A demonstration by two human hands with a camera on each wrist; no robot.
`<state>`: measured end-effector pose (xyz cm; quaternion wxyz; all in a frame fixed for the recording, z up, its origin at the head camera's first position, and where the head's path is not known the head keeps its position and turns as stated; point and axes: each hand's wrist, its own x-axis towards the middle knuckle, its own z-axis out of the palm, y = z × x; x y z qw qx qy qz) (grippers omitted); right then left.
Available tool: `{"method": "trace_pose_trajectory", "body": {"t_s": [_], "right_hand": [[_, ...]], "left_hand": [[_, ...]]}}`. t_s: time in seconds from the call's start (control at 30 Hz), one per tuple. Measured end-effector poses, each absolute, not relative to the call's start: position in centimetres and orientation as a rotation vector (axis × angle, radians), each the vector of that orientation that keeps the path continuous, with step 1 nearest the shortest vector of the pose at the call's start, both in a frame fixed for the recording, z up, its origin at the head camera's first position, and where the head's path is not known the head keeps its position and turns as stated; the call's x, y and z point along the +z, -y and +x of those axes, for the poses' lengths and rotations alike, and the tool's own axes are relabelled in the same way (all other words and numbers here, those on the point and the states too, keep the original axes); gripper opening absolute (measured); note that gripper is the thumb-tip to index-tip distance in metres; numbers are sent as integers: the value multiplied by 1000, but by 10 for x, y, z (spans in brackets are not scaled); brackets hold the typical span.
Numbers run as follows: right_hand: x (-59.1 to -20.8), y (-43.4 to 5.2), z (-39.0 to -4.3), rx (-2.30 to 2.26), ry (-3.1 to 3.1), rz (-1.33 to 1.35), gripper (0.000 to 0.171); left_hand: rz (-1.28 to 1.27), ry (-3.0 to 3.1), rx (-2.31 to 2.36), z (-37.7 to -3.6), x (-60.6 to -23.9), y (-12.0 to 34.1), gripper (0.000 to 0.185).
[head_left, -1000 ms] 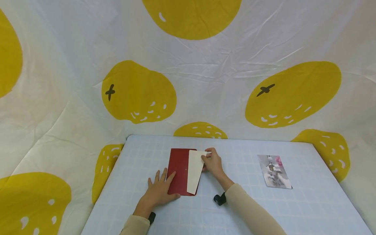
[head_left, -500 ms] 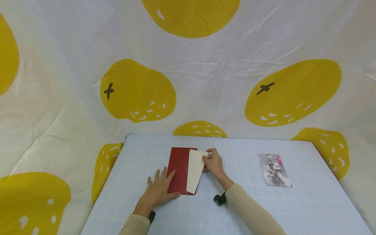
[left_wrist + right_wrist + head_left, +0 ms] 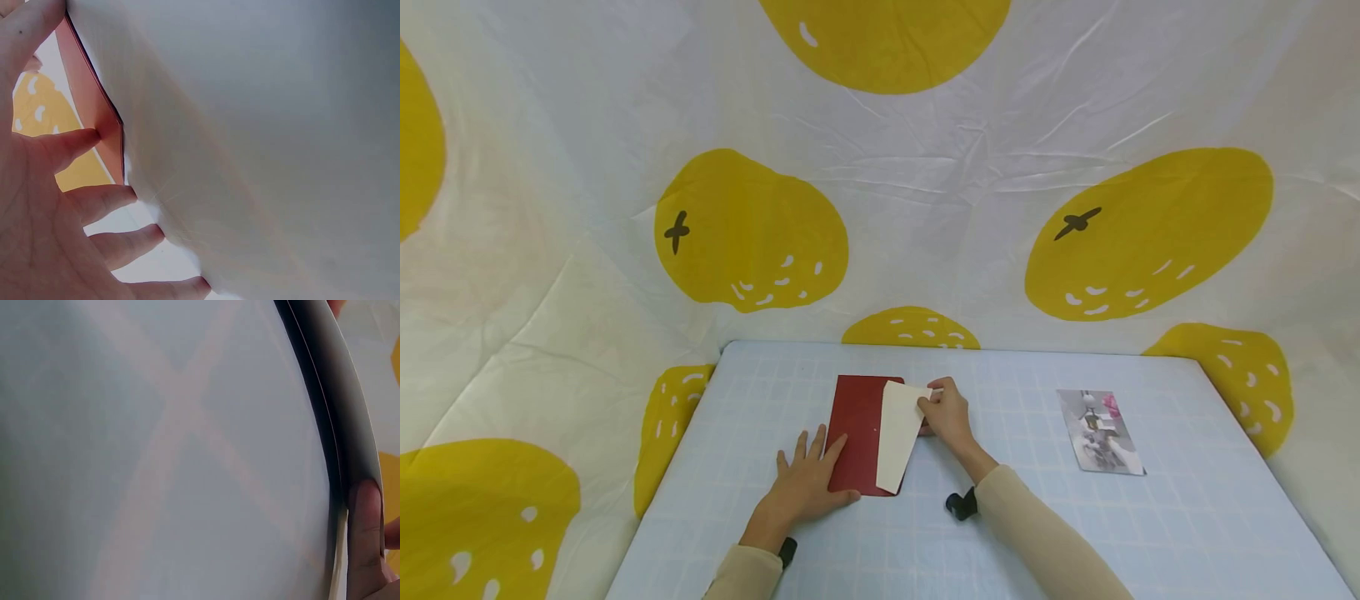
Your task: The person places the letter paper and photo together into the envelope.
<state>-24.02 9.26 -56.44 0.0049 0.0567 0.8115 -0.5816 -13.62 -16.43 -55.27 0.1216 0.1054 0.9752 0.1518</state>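
Pinching a cream, tapered paper flap (image 3: 898, 437) at lower centre of the frame, my right hand (image 3: 947, 412) grips its upper-right corner; my left hand (image 3: 803, 490), fingers spread, touches the flat dark-red paper rectangle (image 3: 856, 421) beneath. A grey-and-pink picture card (image 3: 1101, 433) lies lower right.

I record the red envelope (image 3: 854, 425) as smooth paper or thin card, evenly finished. Its cream flap (image 3: 898, 433) appears to be plain matt paper. The picture card (image 3: 1101, 432) reads to me as smooth printed card. I find the tablecloth (image 3: 1011, 417) matt, the backdrop (image 3: 925, 242) creased with a faint sheen, cloth or plastic undetermined. The sleeve (image 3: 1045, 533) is matt cloth; the black wrist device (image 3: 960, 505) looks plastic.
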Motion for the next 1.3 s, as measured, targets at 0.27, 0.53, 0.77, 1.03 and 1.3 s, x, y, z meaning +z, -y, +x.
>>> {"method": "trace_pose_trajectory", "body": {"t_s": [0.27, 0.53, 0.77, 1.03, 1.3], "right_hand": [[-564, -89, -244, -1828, -2506, 123, 32], [-565, -85, -250, -1817, -2469, 67, 34], [-566, -77, -256, -1808, -2454, 9, 33], [-568, -65, -261, -1798, -2452, -7, 33], [-566, -63, -260, -1774, -2476, 6, 38]], "left_hand": [[297, -2854, 444, -136, -554, 164, 97], [292, -2854, 454, -138, -555, 165, 97], [288, -2848, 478, -138, -553, 165, 97], [283, -2856, 491, -137, -551, 164, 96], [277, -2855, 483, -138, -553, 164, 97]]}}
